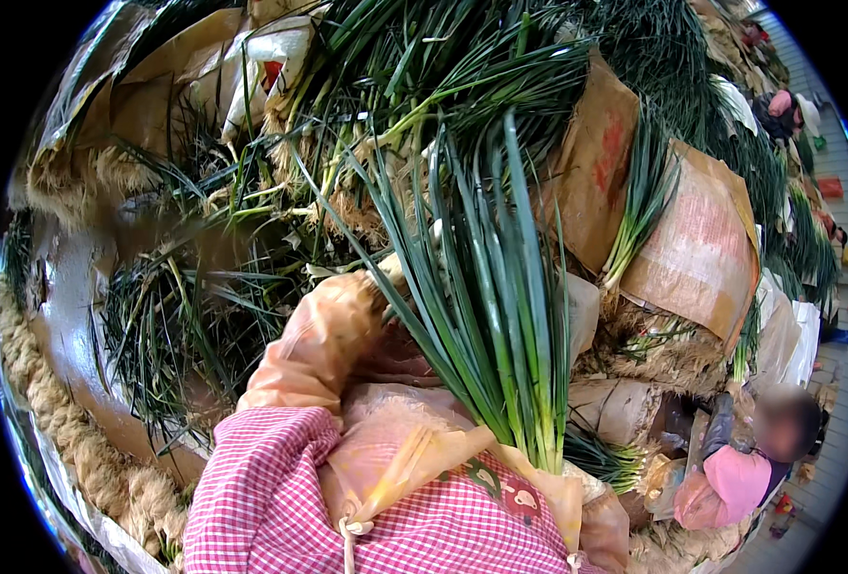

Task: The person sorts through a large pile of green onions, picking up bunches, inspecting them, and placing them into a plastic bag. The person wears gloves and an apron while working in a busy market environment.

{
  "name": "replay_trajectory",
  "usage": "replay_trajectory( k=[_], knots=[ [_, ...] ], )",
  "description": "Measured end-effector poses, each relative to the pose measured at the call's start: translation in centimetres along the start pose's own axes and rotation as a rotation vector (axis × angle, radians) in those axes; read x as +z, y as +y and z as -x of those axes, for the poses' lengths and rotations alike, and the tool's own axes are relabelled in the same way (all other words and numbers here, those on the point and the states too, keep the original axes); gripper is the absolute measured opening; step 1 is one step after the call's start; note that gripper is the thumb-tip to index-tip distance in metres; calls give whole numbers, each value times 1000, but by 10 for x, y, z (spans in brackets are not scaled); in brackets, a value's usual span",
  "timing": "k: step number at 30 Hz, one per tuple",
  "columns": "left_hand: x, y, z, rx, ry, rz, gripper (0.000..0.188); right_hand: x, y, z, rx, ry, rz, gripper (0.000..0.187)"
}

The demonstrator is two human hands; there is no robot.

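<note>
A bunch of green onions (515, 354) stands upright in front of my body. Its pale stems point down behind the edge of my plastic apron (424, 459), and its long leaves fan up and to the left. My left hand (392, 272), partly showing at the end of an orange plastic sleeve cover (323, 330), is reached forward behind those leaves. The leaves hide its fingers, so I cannot make out its grip. On the right, an orange plastic sleeve (605, 521) shows low down beside the stem ends, but my right hand is out of sight.
Heaped green onions (462, 57) lie ahead, with loose ones (194, 325) to the left. Brown sacking pieces (596, 163) and a reddish-white sack (696, 239) cover bundles at right. A person in pink (730, 488) sits at lower right. Root ends (79, 440) line the left.
</note>
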State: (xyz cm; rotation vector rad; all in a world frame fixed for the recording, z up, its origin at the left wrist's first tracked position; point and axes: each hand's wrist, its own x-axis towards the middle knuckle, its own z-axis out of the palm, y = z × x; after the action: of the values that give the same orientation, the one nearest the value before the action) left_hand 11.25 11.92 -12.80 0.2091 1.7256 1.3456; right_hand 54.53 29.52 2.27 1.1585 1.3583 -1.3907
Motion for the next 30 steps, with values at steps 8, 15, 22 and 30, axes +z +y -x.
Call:
replay_trajectory(
  k=[8,15,22,30],
  knots=[
    [-1,69,-79,248,200,-148,17,-7,-47,45,-233,441,481,57],
    [-179,166,-82,514,603,-211,17,-136,-144,77,-910,1345,880,34],
    [-401,239,51,570,1187,-779,17,-290,-184,-110,-555,1551,481,46],
    [-78,113,72,86,725,26,33,-314,-149,-373,-733,294,-519,10]
  ],
)
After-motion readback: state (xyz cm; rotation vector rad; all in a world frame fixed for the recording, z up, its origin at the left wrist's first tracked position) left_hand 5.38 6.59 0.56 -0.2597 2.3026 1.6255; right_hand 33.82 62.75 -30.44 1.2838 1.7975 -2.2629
